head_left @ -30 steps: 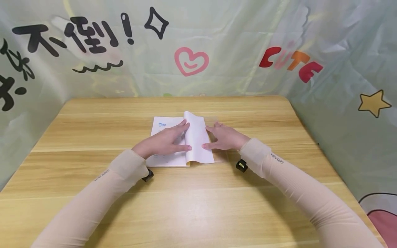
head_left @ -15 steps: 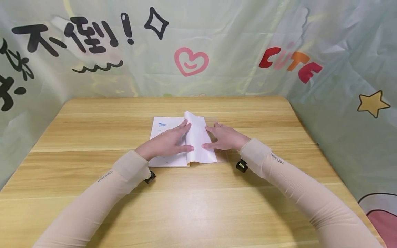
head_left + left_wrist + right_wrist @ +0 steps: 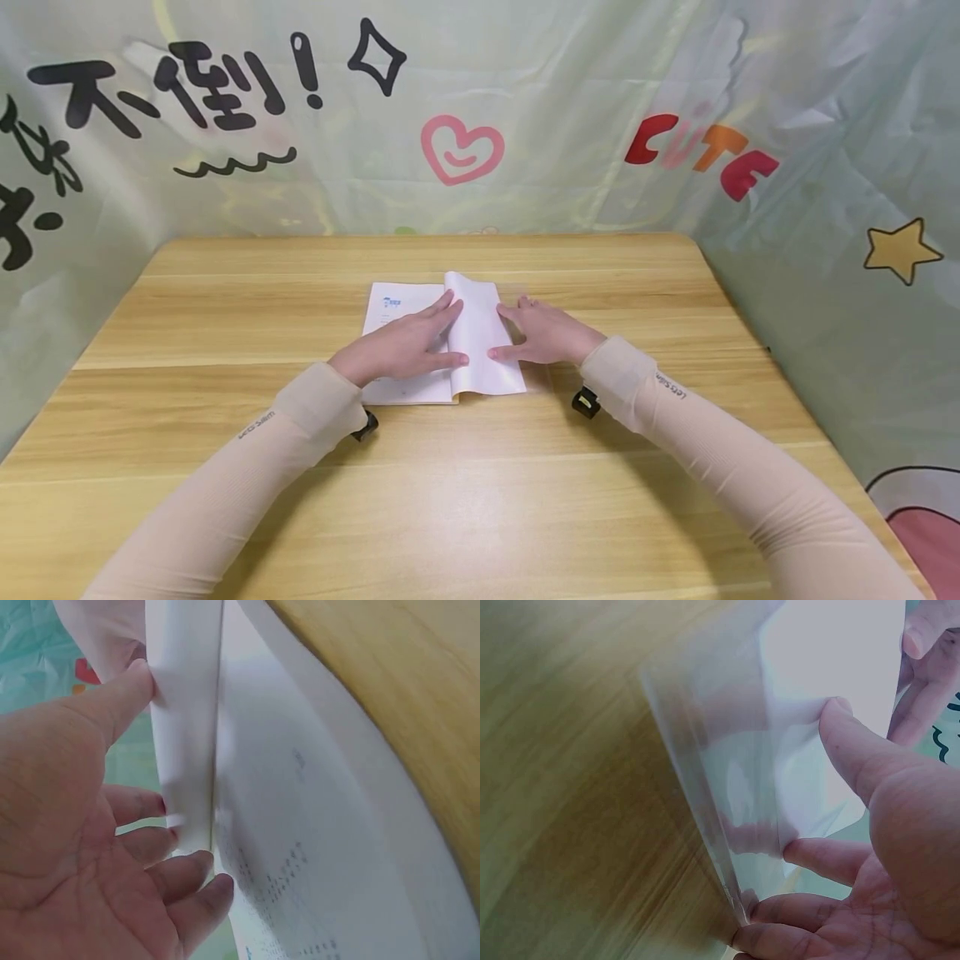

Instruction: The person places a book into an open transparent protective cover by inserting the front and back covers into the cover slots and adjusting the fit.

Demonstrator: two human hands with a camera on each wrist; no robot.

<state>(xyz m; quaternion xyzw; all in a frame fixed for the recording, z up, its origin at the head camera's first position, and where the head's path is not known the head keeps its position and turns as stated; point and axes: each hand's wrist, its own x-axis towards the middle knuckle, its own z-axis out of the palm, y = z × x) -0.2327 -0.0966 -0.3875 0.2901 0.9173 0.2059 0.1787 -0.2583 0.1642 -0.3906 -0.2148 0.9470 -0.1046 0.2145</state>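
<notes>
A book with printed pages [image 3: 397, 388] lies open in the middle of the table. Over its right half stands a slightly bowed white cover flap [image 3: 480, 342]. My left hand [image 3: 401, 343] reaches across the printed page, its thumb and fingertips touching the flap's folded left edge. In the left wrist view those fingers are spread and loosely bent along the white fold [image 3: 184, 712]. A clear plastic sleeve [image 3: 735, 772] overlaps the flap's right side in the right wrist view. My right hand [image 3: 551, 332] touches the flap and sleeve with thumb and fingertips, its fingers extended.
A wooden table [image 3: 480, 500] spreads around the book. Behind and beside it hangs a pale green curtain [image 3: 555, 83] with printed lettering and shapes. A black wrist device [image 3: 365, 425] sits under the left cuff, another device [image 3: 586, 402] under the right.
My left hand has moved slightly right, and the white flap's lower right corner has shifted right with it, further over the clear sleeve. My right hand has stayed almost still.
</notes>
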